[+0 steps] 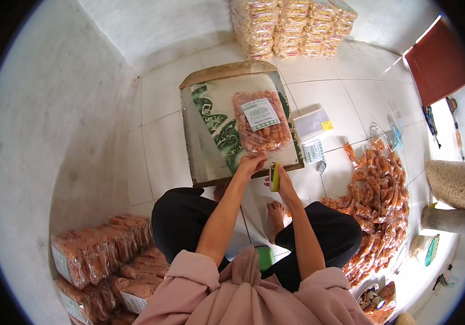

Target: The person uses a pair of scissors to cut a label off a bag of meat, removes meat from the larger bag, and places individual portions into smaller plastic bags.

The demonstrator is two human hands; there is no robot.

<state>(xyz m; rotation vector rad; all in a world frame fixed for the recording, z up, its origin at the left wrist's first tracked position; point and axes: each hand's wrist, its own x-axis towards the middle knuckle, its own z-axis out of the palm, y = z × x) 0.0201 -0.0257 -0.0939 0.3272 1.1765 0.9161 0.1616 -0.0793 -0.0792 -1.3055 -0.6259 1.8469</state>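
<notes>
A clear plastic bag of orange-brown snack pieces [261,140] lies on a low worn table [206,150], with a white and green printed label [261,114] facing up. My left hand [253,163] grips the bag's near end at the table's front edge. In my right hand [284,183] is a small yellow-green and white stapler [274,177], held upright just right of the left hand. A small gap separates the stapler from the bag. The fingers hide the gathered bag end.
Many small filled bags [378,195] are heaped on the tiled floor at right. A grey box [309,125] and a stack of labels [313,152] lie beside the table. Labelled packs [90,256] are stacked at lower left, and tall stacks of packs [289,28] stand by the far wall.
</notes>
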